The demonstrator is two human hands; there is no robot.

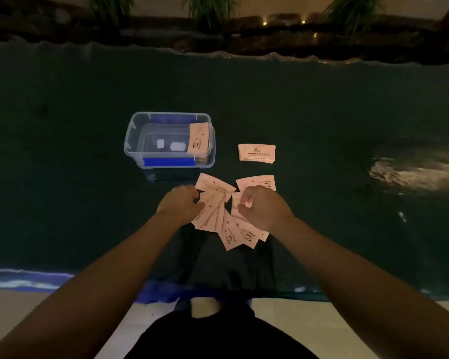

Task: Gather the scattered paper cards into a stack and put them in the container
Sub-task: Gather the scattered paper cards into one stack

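Observation:
Several pale pink paper cards (226, 229) lie fanned and overlapping on the dark green cloth in front of me. My left hand (180, 203) rests on the fan's left side, fingers curled onto the cards. My right hand (263, 207) sits over the right side, thumb and fingers pinching a card. One more card (255, 182) pokes out just beyond my right hand. A small neat stack of cards (256, 152) lies farther back on the right. The clear plastic container (130, 141) stands at the back left, with one card (198, 138) leaning against its right inner wall.
The container has blue handles (169, 161) and white labels on its floor. The dark green cloth (75, 203) covers the table, with its near edge (283, 295) just in front of my body. A glare patch (412, 172) shines at the right. Plants and a ledge line the back.

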